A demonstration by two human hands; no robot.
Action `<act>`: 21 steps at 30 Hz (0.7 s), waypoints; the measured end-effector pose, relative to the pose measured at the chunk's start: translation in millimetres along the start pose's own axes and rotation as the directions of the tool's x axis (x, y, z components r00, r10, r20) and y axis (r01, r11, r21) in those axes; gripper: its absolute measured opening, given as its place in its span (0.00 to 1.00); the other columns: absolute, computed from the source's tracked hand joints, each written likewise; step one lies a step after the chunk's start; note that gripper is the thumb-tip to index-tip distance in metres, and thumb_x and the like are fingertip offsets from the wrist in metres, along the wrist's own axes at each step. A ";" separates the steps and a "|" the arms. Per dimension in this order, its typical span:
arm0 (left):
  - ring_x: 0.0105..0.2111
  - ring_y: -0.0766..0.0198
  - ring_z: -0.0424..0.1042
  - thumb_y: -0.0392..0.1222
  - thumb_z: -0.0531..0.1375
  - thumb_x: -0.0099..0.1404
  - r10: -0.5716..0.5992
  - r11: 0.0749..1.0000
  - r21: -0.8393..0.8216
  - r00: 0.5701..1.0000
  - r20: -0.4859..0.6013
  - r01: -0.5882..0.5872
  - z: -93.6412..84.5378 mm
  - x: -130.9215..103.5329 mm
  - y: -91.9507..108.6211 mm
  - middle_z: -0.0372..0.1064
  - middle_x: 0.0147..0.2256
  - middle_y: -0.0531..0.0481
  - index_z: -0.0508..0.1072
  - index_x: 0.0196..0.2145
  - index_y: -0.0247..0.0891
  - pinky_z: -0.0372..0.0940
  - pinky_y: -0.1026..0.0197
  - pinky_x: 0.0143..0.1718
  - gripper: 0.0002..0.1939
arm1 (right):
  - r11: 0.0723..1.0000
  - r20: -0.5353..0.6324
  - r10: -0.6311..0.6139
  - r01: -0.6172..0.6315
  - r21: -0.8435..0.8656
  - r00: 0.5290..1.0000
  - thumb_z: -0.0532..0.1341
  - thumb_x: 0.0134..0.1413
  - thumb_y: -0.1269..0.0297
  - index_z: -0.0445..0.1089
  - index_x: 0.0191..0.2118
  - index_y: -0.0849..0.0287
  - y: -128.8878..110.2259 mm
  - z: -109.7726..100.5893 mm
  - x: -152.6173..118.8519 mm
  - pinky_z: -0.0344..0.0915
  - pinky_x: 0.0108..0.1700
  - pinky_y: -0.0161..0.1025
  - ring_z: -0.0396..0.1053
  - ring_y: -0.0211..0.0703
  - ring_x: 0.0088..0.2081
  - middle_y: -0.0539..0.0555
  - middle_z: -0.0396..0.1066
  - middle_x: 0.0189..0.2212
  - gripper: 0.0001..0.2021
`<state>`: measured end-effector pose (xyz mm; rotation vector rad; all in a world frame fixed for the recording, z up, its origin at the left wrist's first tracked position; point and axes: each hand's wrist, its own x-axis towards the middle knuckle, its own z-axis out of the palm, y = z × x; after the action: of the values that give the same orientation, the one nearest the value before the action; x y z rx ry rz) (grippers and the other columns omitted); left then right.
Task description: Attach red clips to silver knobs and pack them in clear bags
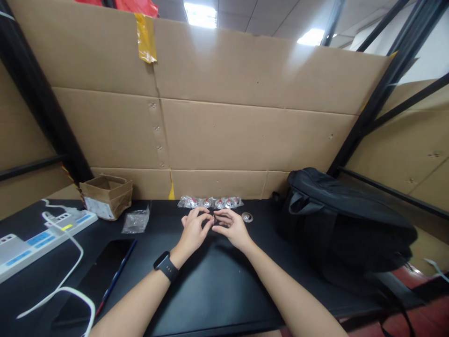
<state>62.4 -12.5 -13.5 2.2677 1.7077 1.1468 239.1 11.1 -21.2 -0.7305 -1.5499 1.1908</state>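
Fingers [205, 216] of left hand [192, 231] and right hand [237, 231] are clamping on small metallic part [214, 219]; bagged parts [210, 202] are lying beyond them; metal ring [247, 217] is resting just right.

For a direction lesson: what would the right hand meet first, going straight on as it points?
Beyond the small piece at its fingertips, the right hand would probably meet the left hand; depth is unclear.

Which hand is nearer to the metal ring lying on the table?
The right. The right hand is just to the left of the metal ring, not touching it; the left hand is farther left, beyond the right hand's fingertips.
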 end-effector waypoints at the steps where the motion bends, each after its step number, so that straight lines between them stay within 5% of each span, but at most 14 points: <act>1: 0.53 0.52 0.64 0.45 0.56 0.68 0.010 1.000 0.007 1.000 -0.005 -0.010 -0.3 -0.1 0.5 0.68 0.51 0.48 0.77 0.38 0.46 0.54 0.51 0.47 0.09 | 1.000 -0.006 0.004 -0.004 0.004 1.000 0.75 0.37 0.59 0.70 0.45 0.55 0.3 0.7 0.0 0.69 0.52 0.50 0.72 0.56 0.54 0.58 0.74 0.48 0.26; 11: 0.51 0.52 0.64 0.42 0.58 0.67 0.090 0.994 0.058 0.995 -0.033 -0.088 0.0 -0.9 0.9 0.69 0.48 0.47 0.78 0.36 0.45 0.53 0.51 0.46 0.07 | 0.998 -0.044 0.044 -0.042 0.045 0.998 0.74 0.39 0.52 0.70 0.34 0.58 0.1 4.8 -2.1 0.74 0.48 0.48 0.77 0.52 0.43 0.56 0.76 0.43 0.20; 16: 0.51 0.52 0.63 0.42 0.58 0.67 0.133 0.988 0.079 0.991 -0.030 -0.130 -1.0 -0.6 5.2 0.69 0.47 0.46 0.78 0.35 0.44 0.53 0.50 0.47 0.08 | 0.990 -0.055 0.142 -0.143 -0.001 0.988 0.67 0.48 0.44 0.71 0.32 0.59 7.0 3.9 -0.2 0.71 0.30 0.38 0.78 0.49 0.33 0.55 0.77 0.31 0.20; 21: 0.51 0.52 0.63 0.43 0.58 0.67 0.113 0.991 0.083 0.993 -0.041 -0.109 -3.5 -0.4 7.4 0.68 0.47 0.46 0.78 0.35 0.45 0.53 0.50 0.46 0.07 | 0.983 0.049 0.183 -0.184 0.005 0.982 0.60 0.57 0.43 0.72 0.36 0.61 5.6 -2.1 1.1 0.67 0.30 0.34 0.78 0.44 0.31 0.55 0.77 0.32 0.22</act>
<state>66.1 -16.9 -7.6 2.4307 1.6926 1.1805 240.2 14.6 -26.1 -0.8588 -1.5408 1.3591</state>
